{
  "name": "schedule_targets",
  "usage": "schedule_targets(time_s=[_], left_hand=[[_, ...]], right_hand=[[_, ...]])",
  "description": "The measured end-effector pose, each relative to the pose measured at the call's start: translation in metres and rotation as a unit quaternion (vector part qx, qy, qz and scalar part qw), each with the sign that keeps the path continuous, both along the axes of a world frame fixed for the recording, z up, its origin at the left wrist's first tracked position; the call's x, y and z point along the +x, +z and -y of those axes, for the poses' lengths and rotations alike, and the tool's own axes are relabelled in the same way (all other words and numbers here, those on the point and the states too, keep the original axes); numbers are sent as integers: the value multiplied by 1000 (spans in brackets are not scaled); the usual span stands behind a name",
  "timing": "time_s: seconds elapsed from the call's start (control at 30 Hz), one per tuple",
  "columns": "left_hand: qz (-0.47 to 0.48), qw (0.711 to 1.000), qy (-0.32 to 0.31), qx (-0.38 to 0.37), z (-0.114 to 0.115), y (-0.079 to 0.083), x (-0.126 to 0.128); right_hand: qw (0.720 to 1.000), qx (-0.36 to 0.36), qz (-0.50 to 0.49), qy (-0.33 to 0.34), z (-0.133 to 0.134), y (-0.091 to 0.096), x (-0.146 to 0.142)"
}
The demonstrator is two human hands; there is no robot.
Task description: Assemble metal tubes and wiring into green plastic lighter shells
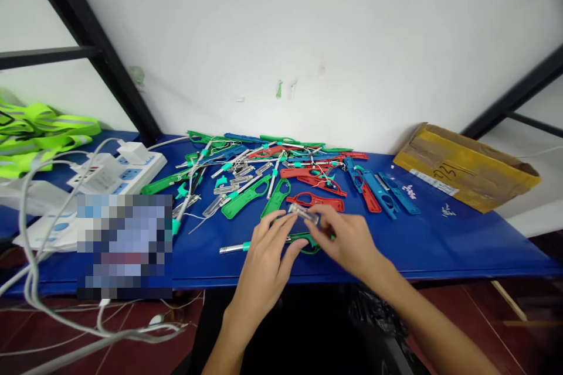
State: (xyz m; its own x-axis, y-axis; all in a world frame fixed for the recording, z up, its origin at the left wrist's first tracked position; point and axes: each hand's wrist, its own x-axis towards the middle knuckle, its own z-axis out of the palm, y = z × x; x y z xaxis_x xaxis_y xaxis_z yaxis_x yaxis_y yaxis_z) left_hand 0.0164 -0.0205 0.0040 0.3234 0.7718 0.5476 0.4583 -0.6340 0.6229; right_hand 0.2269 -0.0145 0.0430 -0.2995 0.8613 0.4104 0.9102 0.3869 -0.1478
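"What's on my feed?"

"Blue table (pixel 440 246); left hand (pixel 269 246) curled, grip unclear to me; right hand (pixel 347 237) pinching; beneath them, a green shell (pixel 313 241); between them, in the right's pinch, a clear tank (pixel 303 213)."

"Handling?"

"Likely light, stiff, slick, brittle; I'd hold its ends."

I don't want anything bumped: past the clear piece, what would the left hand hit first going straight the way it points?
Probably the red handle piece just beyond the clear piece; the left hand might pass above, as height is unclear.
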Motion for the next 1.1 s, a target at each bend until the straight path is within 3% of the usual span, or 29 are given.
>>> schedule_targets(time_s=[0.13,0.23,0.3,0.37,0.47,0.53,0.63,0.83,0.97,1.1], left_hand=[[59,997,-38,-30,-1,4,-2],[98,993,-59,-39,0,7,-5],[109,991,-51,-58,1,8,-6],[117,989,-38,-79,2,8,-7],[124,988,-32,-88,3,7,-5],[112,990,-32,-74,3,5,-3],[81,995,-23,-60,1,3,-1],[59,996,-15,-68,1,6,0],[43,997,-11,-57,2,8,0],[52,997,-9,-56,2,8,0]], right_hand=[[996,50,-57,40,40,-19,-33],[989,58,-112,81,49,-26,-15],[990,64,-121,26,44,-25,26],[982,81,-92,-146,33,-18,84],[953,96,-73,-279,13,-5,175],[943,77,-54,-318,4,1,223],[945,49,-39,-322,-3,-3,262],[967,78,-38,-239,-7,-18,283],[974,108,-53,-190,-11,-17,284],[969,131,-83,-192,-8,-11,277]])
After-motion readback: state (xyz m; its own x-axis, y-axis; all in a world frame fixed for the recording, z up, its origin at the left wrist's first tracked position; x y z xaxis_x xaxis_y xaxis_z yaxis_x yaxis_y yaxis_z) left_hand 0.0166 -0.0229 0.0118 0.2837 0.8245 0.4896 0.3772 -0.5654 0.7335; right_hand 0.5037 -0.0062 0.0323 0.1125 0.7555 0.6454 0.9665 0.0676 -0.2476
